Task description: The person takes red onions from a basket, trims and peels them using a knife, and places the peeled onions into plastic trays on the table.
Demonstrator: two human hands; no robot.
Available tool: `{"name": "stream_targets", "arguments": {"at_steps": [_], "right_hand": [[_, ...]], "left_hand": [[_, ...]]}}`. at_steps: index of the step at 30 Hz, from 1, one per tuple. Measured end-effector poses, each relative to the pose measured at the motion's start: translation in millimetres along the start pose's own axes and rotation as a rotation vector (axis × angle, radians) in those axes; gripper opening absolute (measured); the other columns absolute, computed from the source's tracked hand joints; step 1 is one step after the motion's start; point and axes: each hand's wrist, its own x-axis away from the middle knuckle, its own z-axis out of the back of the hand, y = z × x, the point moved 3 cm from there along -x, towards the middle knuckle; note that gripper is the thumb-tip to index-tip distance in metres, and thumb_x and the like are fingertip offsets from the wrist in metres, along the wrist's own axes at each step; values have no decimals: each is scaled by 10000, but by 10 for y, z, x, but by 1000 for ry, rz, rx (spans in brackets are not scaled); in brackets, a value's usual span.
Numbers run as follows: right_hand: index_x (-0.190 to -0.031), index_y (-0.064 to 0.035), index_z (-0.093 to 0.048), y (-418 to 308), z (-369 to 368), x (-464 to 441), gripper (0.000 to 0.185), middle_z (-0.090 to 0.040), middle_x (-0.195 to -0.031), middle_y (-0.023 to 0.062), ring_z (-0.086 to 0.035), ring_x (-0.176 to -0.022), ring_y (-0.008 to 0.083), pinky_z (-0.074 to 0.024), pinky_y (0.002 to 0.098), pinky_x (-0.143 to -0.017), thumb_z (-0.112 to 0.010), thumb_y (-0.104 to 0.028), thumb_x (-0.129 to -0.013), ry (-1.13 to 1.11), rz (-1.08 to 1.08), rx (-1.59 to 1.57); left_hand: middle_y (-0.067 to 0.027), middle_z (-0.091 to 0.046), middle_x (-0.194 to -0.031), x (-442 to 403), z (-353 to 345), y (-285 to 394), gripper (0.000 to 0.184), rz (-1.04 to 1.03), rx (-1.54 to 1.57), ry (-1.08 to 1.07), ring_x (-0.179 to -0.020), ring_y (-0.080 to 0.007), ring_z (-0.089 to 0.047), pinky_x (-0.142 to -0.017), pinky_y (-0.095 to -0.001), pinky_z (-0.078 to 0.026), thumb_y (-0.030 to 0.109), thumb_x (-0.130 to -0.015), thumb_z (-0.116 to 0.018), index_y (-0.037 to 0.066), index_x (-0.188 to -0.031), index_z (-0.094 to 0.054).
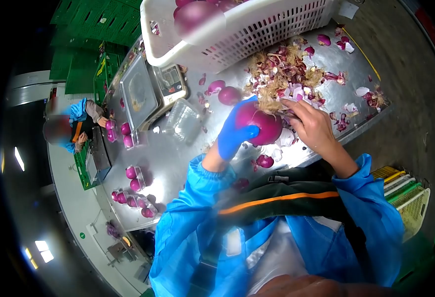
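Observation:
In the middle of the view, my left hand [234,132], in a blue glove, holds a large red onion [263,124] from its left side. My bare right hand [310,123] is at the onion's upper right, fingers closed near its dry root end; what they pinch is too small to make out. Behind both hands lies a heap of onion skins and roots [289,67] on the metal table [178,163]. Two more onions, one of them a round one [229,95], rest left of the heap. A small onion [265,161] sits below the held one.
A white perforated crate [217,47] of onions stands at the back. Left of it are a scale [170,84] and an empty clear tray [183,119]. Packed onions [135,184] lie at the left. Another person [79,123] works beyond the table. Baskets [410,203] stand at right.

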Motion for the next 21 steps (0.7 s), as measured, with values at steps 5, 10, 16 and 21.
{"name": "stream_targets", "arguments": {"at_steps": [5, 10, 16, 21], "right_hand": [[-1256, -28, -552, -37, -139, -175, 457, -656, -983, 154, -660, -915, 234, -497, 343, -806, -644, -332, -927, -46, -282, -603], [-1130, 0, -569, -130, -213, -221, 347, -643, -887, 177, -645, -830, 279, -487, 370, -742, -675, -229, -891, 44, -209, -471], [-803, -42, -502, -215, -329, -125, 216, -566, -698, 152, -592, -631, 360, -459, 428, -559, -715, -77, -796, 231, 103, 19], [-854, -31, -527, -152, -524, 23, 173, -584, -722, 158, -606, -645, 352, -471, 421, -578, -691, -60, -803, 145, 6, 26]], "left_hand": [[-113, -528, -1327, -33, -62, -29, 856, -127, -337, 13, -1207, -220, -535, -996, -363, -469, 147, -773, -801, 67, -1476, -320], [-130, -534, -1272, -57, -99, -131, 946, -233, -532, 219, -1143, -235, -567, -935, -375, -496, 225, -649, -888, 37, -1410, -359], [-151, -518, -1243, -197, 188, -625, 1012, -183, -727, 326, -1114, -263, -574, -912, -400, -501, 329, -594, -925, 16, -1385, -377], [-184, -500, -1271, 65, 355, -691, 1044, -118, -780, 328, -1163, -296, -545, -967, -408, -467, 391, -592, -916, -11, -1390, -377]]}}
